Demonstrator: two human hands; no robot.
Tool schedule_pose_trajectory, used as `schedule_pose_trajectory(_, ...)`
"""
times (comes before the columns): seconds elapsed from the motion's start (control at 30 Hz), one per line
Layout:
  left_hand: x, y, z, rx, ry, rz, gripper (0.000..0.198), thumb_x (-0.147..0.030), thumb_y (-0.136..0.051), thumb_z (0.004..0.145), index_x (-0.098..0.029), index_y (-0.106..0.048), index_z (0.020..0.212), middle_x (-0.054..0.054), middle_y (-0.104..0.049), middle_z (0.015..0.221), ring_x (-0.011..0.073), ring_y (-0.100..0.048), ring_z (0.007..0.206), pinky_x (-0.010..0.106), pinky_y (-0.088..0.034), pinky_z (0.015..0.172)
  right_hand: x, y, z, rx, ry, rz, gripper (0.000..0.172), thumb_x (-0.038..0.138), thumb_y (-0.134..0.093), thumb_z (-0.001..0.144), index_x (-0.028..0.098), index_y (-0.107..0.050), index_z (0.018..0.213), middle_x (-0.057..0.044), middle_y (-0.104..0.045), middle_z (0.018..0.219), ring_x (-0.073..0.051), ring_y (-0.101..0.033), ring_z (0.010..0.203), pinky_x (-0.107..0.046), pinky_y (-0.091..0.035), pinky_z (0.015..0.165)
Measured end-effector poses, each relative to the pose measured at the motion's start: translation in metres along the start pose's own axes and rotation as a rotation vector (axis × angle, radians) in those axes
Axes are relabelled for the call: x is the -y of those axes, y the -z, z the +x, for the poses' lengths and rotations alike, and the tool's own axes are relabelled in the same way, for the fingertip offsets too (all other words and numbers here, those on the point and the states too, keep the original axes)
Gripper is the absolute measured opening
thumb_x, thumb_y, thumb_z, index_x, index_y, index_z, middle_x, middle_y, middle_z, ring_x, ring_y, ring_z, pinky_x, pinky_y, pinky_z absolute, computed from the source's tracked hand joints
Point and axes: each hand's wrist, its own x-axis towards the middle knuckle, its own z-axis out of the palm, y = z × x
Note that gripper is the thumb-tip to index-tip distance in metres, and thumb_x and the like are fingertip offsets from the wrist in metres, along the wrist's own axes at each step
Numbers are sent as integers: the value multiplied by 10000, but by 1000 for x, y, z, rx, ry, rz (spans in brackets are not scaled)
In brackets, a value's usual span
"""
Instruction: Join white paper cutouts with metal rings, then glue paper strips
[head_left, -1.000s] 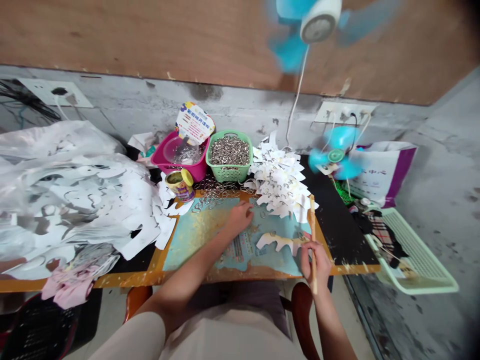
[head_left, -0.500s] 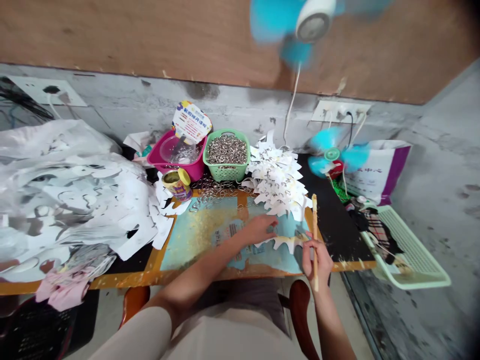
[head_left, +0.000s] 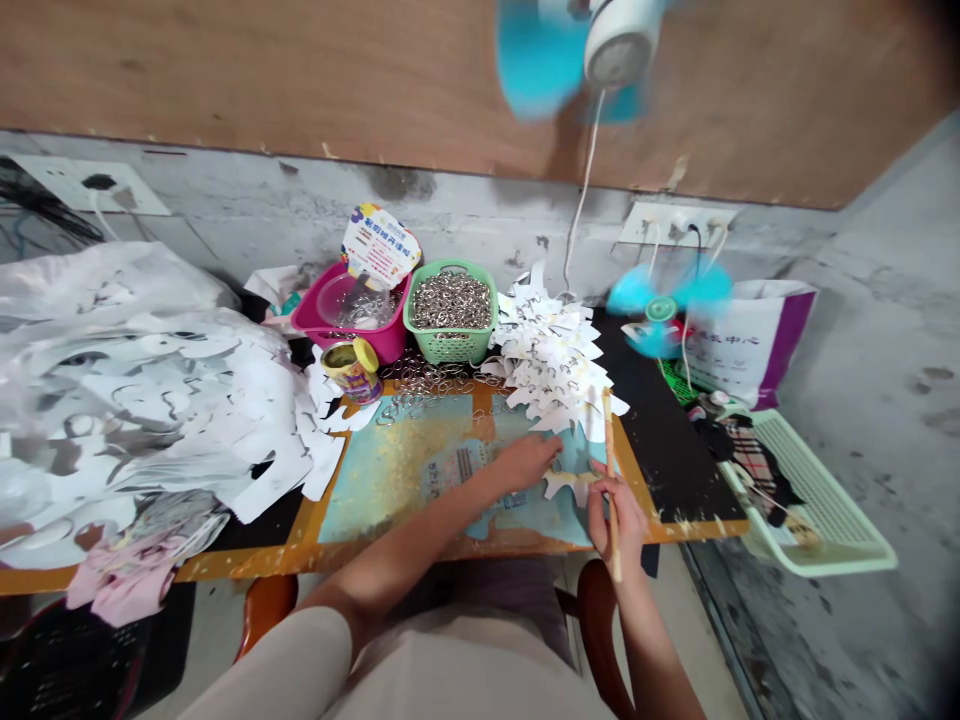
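Note:
A glue-smeared wooden stick (head_left: 610, 440), apparently a brush, stands nearly upright in my right hand (head_left: 621, 515), held between the fingers. The fingertips of that hand also reach the right end of a white jagged cut-out strip (head_left: 571, 486) with yellowish smears. At the strip's left end is my left hand (head_left: 529, 462), its fingers drawn together at the edge; the exact grip is partly hidden. Beneath both hands lies a pale blue, glue-stained sheet (head_left: 397, 480). Just beyond is a heap of similar white pieces (head_left: 555, 350) with metal rings on them.
Loose metal rings (head_left: 427, 385) lie before a green basket (head_left: 454, 345) full of rings and a pink basket (head_left: 386, 340). An opened can (head_left: 352, 375) stands nearby. White cut-outs (head_left: 187, 400) pile up left. Two blue fans (head_left: 660, 308) spin; a pale green basket (head_left: 840, 500) is right.
My left hand has moved slightly right and up, and its fingers have come closer together. My right hand and the stick have shifted left. Less of the strip's left part shows.

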Motion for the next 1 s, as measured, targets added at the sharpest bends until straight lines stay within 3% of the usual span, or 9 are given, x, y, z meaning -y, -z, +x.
schedule_pose_trajectory(0.27,-3,-7,6,-53,-2,68,233,-122,-540,873,-167,-574,1099,111,-655,1012,260,-620,1000,352,-503,847,3,-2,0,11,-8,-1,100,120,-533,893,208,-578,886,-126,-703,1131,-252,-684,1078,-388,-548,893)
schedule_pose_trajectory(0.5,-7,-1,-1,-171,26,68,398,-19,-557,761,-222,-619,1098,47,-674,1017,209,-634,981,290,-520,841,1,1,-1,2,-9,-17,86,133,-534,890,199,-589,882,-127,-707,1149,-254,-699,1037,-381,-547,873)
schedule_pose_trajectory(0.6,13,9,-9,-329,214,104,391,-8,-499,815,-197,-612,1138,81,-649,1106,209,-617,1050,316,-512,909,-1,3,-1,-9,-11,-16,89,129,-539,884,198,-594,892,-131,-699,1179,-259,-696,1052,-381,-548,876)
schedule_pose_trajectory(0.73,63,37,-23,-504,516,194,261,-100,-455,949,-140,-603,1161,129,-615,1173,246,-577,1142,433,-479,991,1,5,1,-26,-6,-13,89,120,-546,878,191,-598,897,-136,-705,1172,-264,-700,1053,-377,-549,877)
schedule_pose_trajectory(0.87,107,60,-36,-483,635,253,287,-321,-599,953,-160,-604,1190,93,-612,1235,234,-614,1089,462,-526,934,4,5,4,-35,14,-48,83,128,-539,888,191,-594,885,-140,-711,1157,-256,-710,1022,-361,-559,838)
schedule_pose_trajectory(1.0,118,62,-41,-409,626,288,318,-341,-601,953,-162,-596,1216,94,-621,1223,226,-634,1052,442,-551,896,1,4,4,-55,6,-62,81,145,-543,892,200,-600,876,-110,-728,1094,-251,-716,1005,-353,-569,823)
